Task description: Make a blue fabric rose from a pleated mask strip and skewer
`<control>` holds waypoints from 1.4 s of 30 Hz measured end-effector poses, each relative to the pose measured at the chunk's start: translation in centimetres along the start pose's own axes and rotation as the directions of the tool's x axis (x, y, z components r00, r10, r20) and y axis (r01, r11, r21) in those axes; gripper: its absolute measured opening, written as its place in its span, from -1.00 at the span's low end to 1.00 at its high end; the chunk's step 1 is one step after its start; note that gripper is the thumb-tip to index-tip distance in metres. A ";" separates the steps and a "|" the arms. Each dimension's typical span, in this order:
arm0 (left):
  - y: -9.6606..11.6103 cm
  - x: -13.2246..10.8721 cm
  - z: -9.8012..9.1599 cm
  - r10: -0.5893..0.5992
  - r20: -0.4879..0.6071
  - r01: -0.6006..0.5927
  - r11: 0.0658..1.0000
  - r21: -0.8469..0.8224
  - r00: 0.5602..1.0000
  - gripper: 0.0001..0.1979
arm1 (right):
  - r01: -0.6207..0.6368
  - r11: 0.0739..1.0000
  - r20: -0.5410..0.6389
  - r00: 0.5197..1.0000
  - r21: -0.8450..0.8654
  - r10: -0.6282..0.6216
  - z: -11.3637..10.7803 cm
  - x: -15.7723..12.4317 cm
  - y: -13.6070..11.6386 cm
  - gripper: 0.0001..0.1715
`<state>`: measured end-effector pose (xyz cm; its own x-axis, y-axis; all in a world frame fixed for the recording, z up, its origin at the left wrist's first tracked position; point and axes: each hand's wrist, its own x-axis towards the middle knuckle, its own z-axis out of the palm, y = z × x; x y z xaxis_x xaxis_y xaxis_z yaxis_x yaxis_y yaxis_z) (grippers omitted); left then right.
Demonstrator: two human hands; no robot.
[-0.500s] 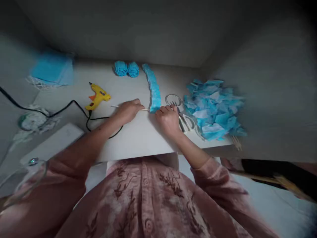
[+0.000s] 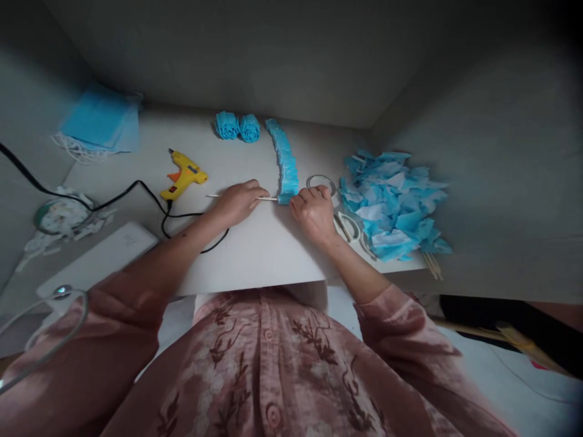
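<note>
Well to the left of the ruffled blue strip (image 2: 286, 164), near the table's (image 2: 241, 258) left side, I can see a round dish (image 2: 38, 223) heaped with small white pieces (image 2: 68, 212), with more of them spilled beside it.

The strip runs away from the person, its near end lying between the two hands. Just left of that end, the left hand (image 2: 237, 202) pinches a thin pale stick (image 2: 268, 198) between thumb and fingers; the stick shows on both sides of the hand, and its tip meets the strip's near end. On the strip's right, the right hand (image 2: 313, 212) touches that same end with its fingers bent inward; whether they pinch the edge or only press on it, I cannot tell.

Left of the strip's far end sit two rolled blue rosettes (image 2: 238, 127), side by side. Farther left of the strip lie a yellow glue gun (image 2: 183, 175) with its black cord (image 2: 136, 185), then a stack of blue sheets with white loops (image 2: 98, 121). Right of the strip, just past the right hand, are a thin ring (image 2: 310, 182) and the pale handles of some scissors (image 2: 350, 226), their blades hidden. Farther right of the strip spreads a loose heap of blue and white scraps (image 2: 396, 203), with the ends of a few sticks (image 2: 433, 266) showing at its near side.
</note>
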<state>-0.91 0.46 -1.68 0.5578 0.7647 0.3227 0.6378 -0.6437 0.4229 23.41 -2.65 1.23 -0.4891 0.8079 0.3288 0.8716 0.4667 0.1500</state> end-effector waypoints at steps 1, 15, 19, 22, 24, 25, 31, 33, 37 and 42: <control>0.0 0.0 0.0 0.002 -0.015 -0.003 1.000 -0.010 1.000 -0.68 | -0.023 1.000 -0.021 1.000 0.019 0.023 -0.3 0.3 0.2 -0.65; 0.0 -0.3 -0.3 0.036 -0.100 -0.044 0.996 -0.078 0.994 -0.64 | -0.283 0.368 0.095 0.886 0.886 0.453 -1.5 -2.8 2.7 -0.71; 0.2 -0.4 -0.7 0.066 -0.108 -0.075 0.995 -0.073 0.992 -0.65 | -0.314 0.425 0.078 0.870 0.849 0.486 -1.7 -4.0 2.7 -0.69; 0.6 -0.4 -1.3 0.093 -0.085 -0.097 0.994 -0.051 0.992 -0.66 | -0.308 0.459 0.081 0.889 0.834 0.451 -1.6 -4.9 2.7 -0.69; 0.9 -0.3 -1.8 0.119 -0.043 -0.121 0.992 -0.029 0.992 -0.65 | -0.299 0.469 0.085 0.902 0.831 0.424 -1.5 -5.4 2.6 -0.69; 1.1 -0.2 -2.1 0.134 -0.015 -0.134 0.991 -0.017 0.991 -0.63 | -0.295 0.477 0.083 0.906 0.828 0.416 -1.5 -5.6 2.5 -0.69; 2.5 -0.9 -3.1 0.157 0.145 -0.165 0.985 0.044 0.977 -0.62 | -0.247 0.572 0.031 0.932 0.782 0.360 -2.2 -6.6 2.1 -0.68; 2.8 -1.9 -3.1 0.139 0.173 -0.150 0.987 0.055 0.975 -0.62 | -0.216 0.629 -0.010 0.942 0.747 0.335 -2.4 -7.0 2.0 -0.67; 2.8 -3.7 -2.6 0.122 0.196 -0.125 0.992 0.005 0.973 -0.62 | -0.201 0.732 -0.052 0.950 0.651 0.307 -2.6 -8.1 1.2 -0.63; 2.3 -4.3 -2.1 0.102 0.156 -0.096 0.994 -0.047 0.983 -0.63 | -0.188 0.791 -0.059 0.961 0.582 0.272 -2.4 -8.8 0.3 -0.55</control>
<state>-2.92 -4.28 -0.34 0.6957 0.6812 0.2281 0.5561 -0.7117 0.4292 28.02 -10.48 0.60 -0.2309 0.8817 0.4115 0.7626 0.4267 -0.4862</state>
